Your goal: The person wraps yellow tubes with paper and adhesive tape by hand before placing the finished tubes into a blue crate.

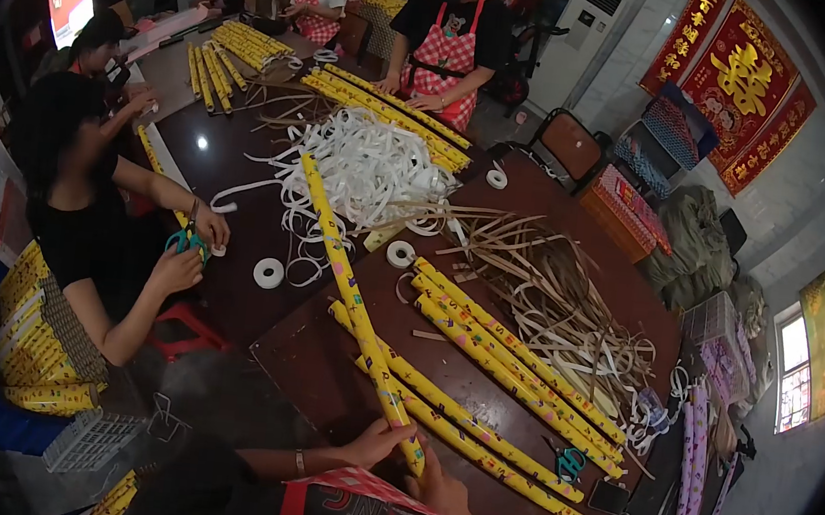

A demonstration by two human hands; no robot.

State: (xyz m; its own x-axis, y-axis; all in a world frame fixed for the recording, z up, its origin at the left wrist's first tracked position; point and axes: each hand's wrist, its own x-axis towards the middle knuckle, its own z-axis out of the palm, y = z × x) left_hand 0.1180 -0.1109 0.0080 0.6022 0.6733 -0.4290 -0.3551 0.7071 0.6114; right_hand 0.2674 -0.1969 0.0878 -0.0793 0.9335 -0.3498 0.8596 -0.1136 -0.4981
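A long yellow roll point(342, 260) with a colourful print, like rolled wrapping paper, slants up from my hands across the table. My left hand point(375, 445), with a bracelet at the wrist, is closed around it near its lower end. Just below, my right hand point(448, 493) grips the bottom end, its fingers partly hidden. Beneath and beside the held roll lie several more yellow rolls point(522, 365). Green-handled scissors point(570, 463) and a dark flat object point(608, 496) rest near their right ends.
White ribbon strips point(372, 168) and brown strips point(532, 270) are heaped on the table point(299, 376). Rolls of white tape point(268, 273) lie nearby. A co-worker at the left holds scissors point(188, 244); another in a checked apron point(443, 65) stands at the far side. Purple rolls point(692, 468) are at right.
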